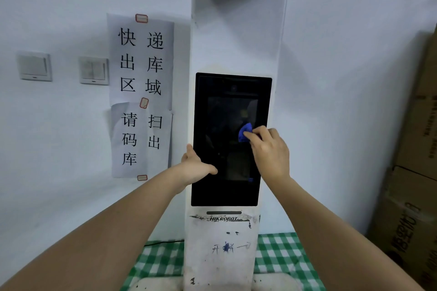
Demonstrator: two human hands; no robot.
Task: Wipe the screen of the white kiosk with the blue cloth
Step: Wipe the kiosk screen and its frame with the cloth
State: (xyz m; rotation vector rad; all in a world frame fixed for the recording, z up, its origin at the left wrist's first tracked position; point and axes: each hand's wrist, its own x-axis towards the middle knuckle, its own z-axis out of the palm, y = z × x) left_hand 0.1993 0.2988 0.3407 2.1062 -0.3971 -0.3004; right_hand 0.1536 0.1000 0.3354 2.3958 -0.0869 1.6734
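The white kiosk stands upright in the middle, with a tall black screen set in its front. My right hand grips a small blue cloth and presses it against the right-middle part of the screen; most of the cloth is hidden under my fingers. My left hand holds the kiosk's left edge at the screen's lower left, thumb lying on the glass, fingers wrapped round the side out of sight.
Paper signs and two light switches are on the wall to the left. Stacked cardboard boxes stand at the right. The kiosk stands on a green-and-white checked cloth with a black cable behind.
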